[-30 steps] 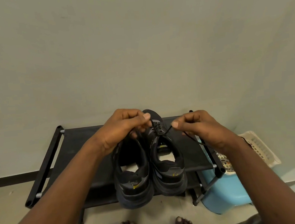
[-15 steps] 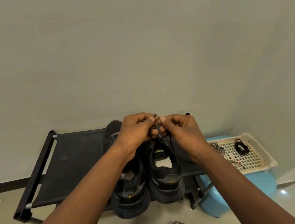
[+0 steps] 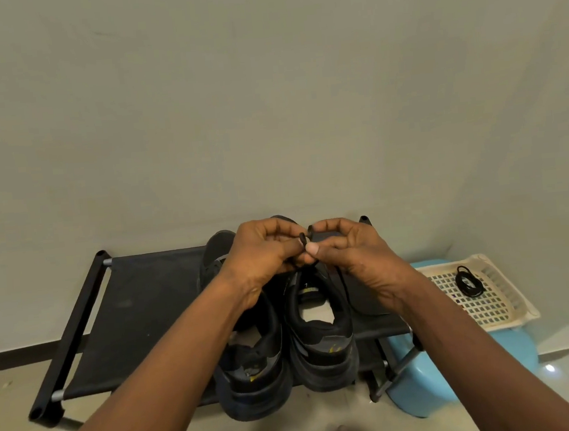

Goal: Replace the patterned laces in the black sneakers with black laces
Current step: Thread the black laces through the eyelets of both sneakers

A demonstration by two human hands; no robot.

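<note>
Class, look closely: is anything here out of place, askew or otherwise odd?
Both black sneakers overhang the front edge of the shoe rack, heels past the fabric, the left one further out. Nothing looks spilled or damaged.

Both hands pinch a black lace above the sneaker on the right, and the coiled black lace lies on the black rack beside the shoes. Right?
Not quite. In the head view the coiled black lace lies in the cream basket, not on the black rack. The rest stands: left hand and right hand both pinch a black lace above the sneaker on the right.
</note>
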